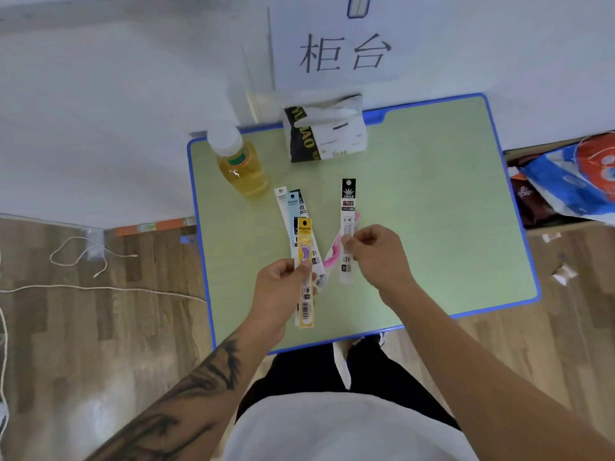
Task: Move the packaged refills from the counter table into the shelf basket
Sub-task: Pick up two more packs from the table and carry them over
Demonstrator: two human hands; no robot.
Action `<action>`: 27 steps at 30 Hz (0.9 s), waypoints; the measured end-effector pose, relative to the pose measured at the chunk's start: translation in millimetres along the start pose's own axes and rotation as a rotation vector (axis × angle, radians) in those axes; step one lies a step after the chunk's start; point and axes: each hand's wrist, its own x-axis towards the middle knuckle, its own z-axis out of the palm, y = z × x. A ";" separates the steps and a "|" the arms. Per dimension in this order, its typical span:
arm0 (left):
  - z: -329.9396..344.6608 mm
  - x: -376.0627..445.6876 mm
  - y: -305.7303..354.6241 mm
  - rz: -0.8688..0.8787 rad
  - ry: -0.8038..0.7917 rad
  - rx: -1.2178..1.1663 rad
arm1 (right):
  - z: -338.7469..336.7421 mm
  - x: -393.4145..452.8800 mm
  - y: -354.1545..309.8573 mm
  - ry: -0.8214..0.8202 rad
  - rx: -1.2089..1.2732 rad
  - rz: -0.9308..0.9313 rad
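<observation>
Over the green counter table (pixel 432 201), my left hand (pixel 283 287) grips a fanned bundle of long refill packs, a yellow pack (pixel 305 247) in front and white and pale-blue packs (pixel 289 207) behind. My right hand (pixel 376 251) pinches a white refill pack with a black top (pixel 348 207) near its middle, held upright above the table. A pink-patterned pack (pixel 334 252) sits between the two hands; which hand holds it is unclear. No shelf basket is in view.
A bottle of yellow liquid (pixel 241 168) stands at the table's back left. A tissue pack (pixel 324 134) lies at the back middle under a wall sign (pixel 342 54). Colourful bags (pixel 572 181) sit to the right. Cords (pixel 83 261) trail on the wooden floor at left.
</observation>
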 end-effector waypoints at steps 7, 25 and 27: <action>95.8 -33.8 8.8 0.105 -0.272 0.152 | -110.0 -50.3 36.8 0.143 0.315 -0.014; 462.4 -283.7 -118.4 0.312 -0.777 0.473 | -426.5 -248.4 283.1 0.538 0.957 -0.135; 494.0 -307.0 -133.5 0.334 -0.812 0.537 | -452.7 -263.3 304.0 0.599 0.994 -0.147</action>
